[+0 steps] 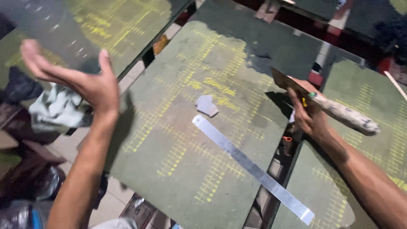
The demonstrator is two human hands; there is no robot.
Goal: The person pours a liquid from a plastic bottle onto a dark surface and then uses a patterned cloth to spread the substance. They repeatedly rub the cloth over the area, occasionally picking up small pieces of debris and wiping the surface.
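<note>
Right hand (307, 112) grasps a wooden-handled scraper (335, 109) at the slab's (169, 161) right edge, left hand (91, 82) raised and released; the blade should stay flat and clear the ruler (250, 166) mid-slab.

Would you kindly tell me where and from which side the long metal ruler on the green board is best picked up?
Grip the metal ruler probably at its lower end, which juts past the edge of the green board over the gap. It lies flat, so fingers can pinch that overhanging end from above and below. The free left hand is open; the right hand holds a wooden-handled tool.
</note>
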